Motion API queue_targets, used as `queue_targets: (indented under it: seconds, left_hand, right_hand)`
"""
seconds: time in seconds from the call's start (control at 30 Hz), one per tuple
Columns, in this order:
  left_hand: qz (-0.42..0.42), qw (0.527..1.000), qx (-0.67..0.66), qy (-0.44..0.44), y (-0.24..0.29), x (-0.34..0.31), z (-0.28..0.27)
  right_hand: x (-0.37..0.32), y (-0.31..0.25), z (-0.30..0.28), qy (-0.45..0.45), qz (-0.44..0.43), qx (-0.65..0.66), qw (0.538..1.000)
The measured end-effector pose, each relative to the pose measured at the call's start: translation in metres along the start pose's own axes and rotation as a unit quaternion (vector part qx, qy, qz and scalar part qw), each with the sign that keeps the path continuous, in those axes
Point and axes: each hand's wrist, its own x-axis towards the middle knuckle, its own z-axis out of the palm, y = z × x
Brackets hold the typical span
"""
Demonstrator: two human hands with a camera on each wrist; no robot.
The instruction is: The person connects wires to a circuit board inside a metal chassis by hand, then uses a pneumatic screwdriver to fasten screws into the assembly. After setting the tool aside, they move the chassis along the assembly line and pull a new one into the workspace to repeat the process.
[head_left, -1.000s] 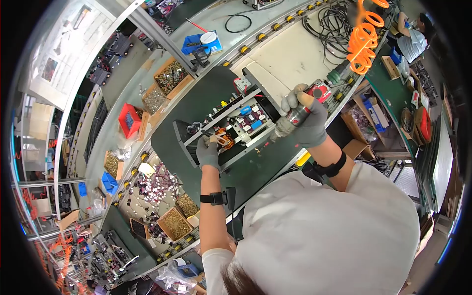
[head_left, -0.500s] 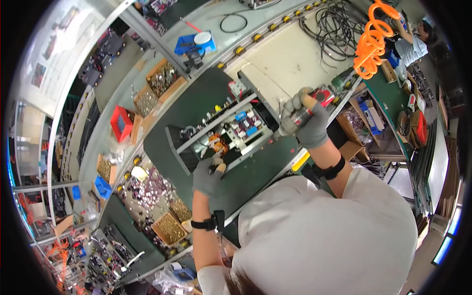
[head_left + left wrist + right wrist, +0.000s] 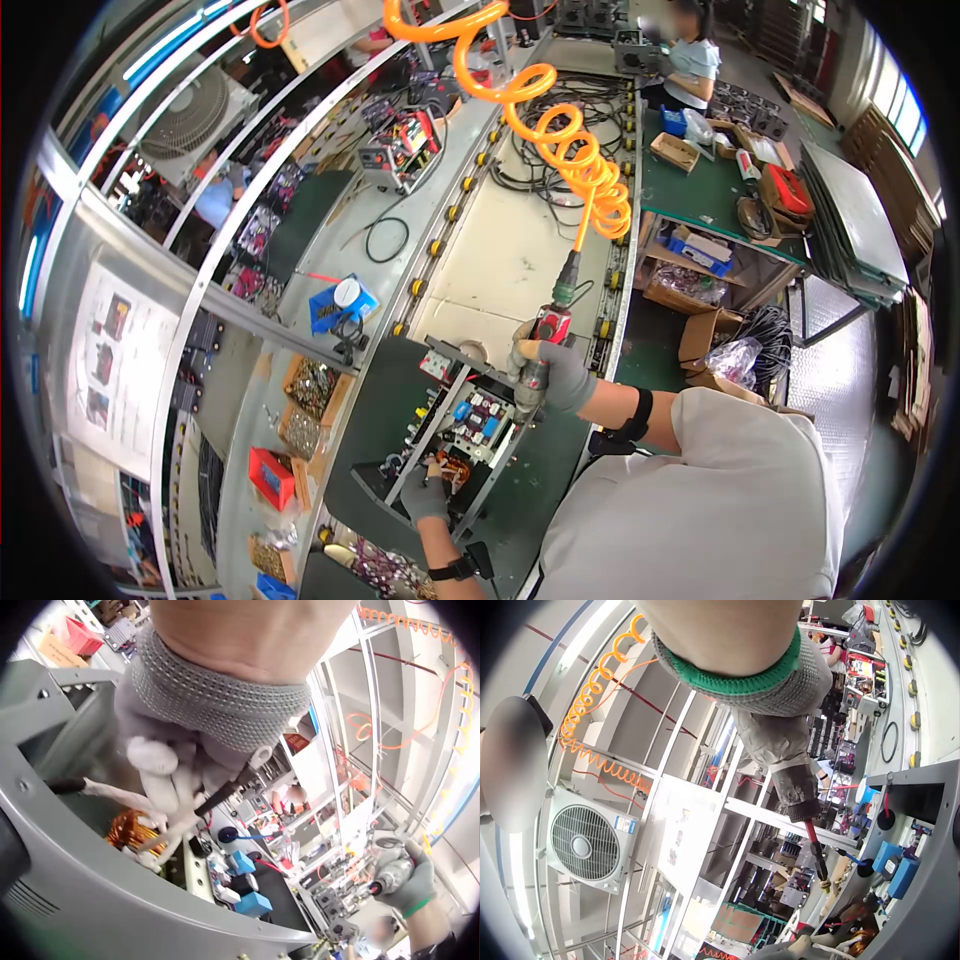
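Note:
A grey metal chassis (image 3: 497, 470) holds a circuit board (image 3: 478, 425) with blue parts and a copper coil (image 3: 131, 829). My gloved left hand (image 3: 425, 497) is at its near left end, over the coil. In the left wrist view, its fingers pinch a white-sleeved lead (image 3: 180, 825) whose black end carries a ring terminal (image 3: 260, 757). My gloved right hand (image 3: 562, 378) grips a red and grey air screwdriver (image 3: 552, 325) beside the chassis's far right end. In the right wrist view, its bit (image 3: 815, 846) points toward the chassis, with a brass-coloured screw (image 3: 824, 886) at the tip.
An orange coiled hose (image 3: 540, 130) runs down to the screwdriver. Left of the green mat stand boxes of screws (image 3: 311, 388), a red bin (image 3: 271, 478) and a white tub (image 3: 352, 293). Black cables lie on the line behind. Another person (image 3: 692, 68) is at the back right.
The head view has swung round toward the right. My left hand has moved from the chassis's near edge back over the coil. My right hand still holds the screwdriver by the chassis.

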Motion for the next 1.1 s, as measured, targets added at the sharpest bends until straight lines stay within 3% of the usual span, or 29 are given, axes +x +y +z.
queue_targets:
  seconds: [0.07,0.13,0.27,0.33,0.37,0.4,0.5,0.57,0.6,0.67,0.7,0.77,0.87,0.9,0.97,1.1]
  left_hand:
    - [-0.086,0.996,0.011,0.003,0.028,-0.004,0.002]
    - [-0.099,0.992,-0.062,0.05,0.042,-0.014,0.01]
    - [-0.092,0.991,-0.078,0.053,0.034,-0.022,0.037]
    - [-0.037,0.99,-0.11,0.083,0.039,-0.027,0.038]
    - [-0.041,0.984,-0.167,0.053,0.042,-0.032,0.036]
    - [-0.06,0.987,-0.149,0.024,0.034,-0.024,0.037]
    - [0.034,0.996,-0.078,0.026,0.034,-0.025,0.039]
    - [0.013,0.998,-0.051,-0.045,0.041,-0.014,0.041]
    - [0.038,0.999,-0.008,-0.009,0.024,-0.009,0.057]
    - [-0.021,0.994,0.059,-0.095,0.071,-0.001,0.039]
    - [0.026,0.988,0.128,-0.078,0.065,0.004,0.048]
    - [0.007,0.975,0.189,-0.118,0.082,0.013,0.048]
    - [0.092,0.956,0.259,-0.103,0.084,0.02,0.055]
    - [0.085,0.957,0.261,-0.098,0.08,0.021,0.058]
    - [0.168,0.942,0.283,-0.062,0.076,0.027,0.067]
    - [0.167,0.934,0.31,-0.066,0.08,0.026,0.073]
  right_hand:
    - [0.002,0.002,-0.002,-0.004,0.001,-0.004,1.0]
    - [-0.001,0.002,-0.002,-0.011,0.01,-0.012,1.0]
    - [0.002,-0.001,-0.001,0.009,0.002,-0.012,1.0]
    - [0.002,0.0,0.0,-0.004,0.005,-0.024,1.0]
    - [0.001,-0.002,0.001,-0.005,0.007,-0.024,1.0]
    - [0.002,0.0,0.0,-0.006,0.013,-0.021,1.0]
    - [0.005,0.006,-0.003,0.01,-0.012,-0.003,1.0]
    - [0.008,0.0,-0.001,0.01,-0.005,0.005,1.0]
    - [0.003,0.004,-0.001,0.022,0.005,0.015,1.0]
    - [0.009,0.008,-0.009,0.017,-0.019,0.036,0.999]
    - [0.01,0.006,-0.009,0.006,-0.028,0.025,0.999]
    - [0.008,-0.001,-0.009,0.008,-0.04,0.015,0.999]
    - [0.015,-0.006,-0.009,0.028,-0.071,0.002,0.997]
    - [0.016,-0.006,-0.012,0.027,-0.072,0.003,0.997]
    - [0.017,-0.008,-0.013,0.031,-0.064,0.006,0.997]
    - [0.019,-0.01,-0.015,0.026,-0.059,0.015,0.998]
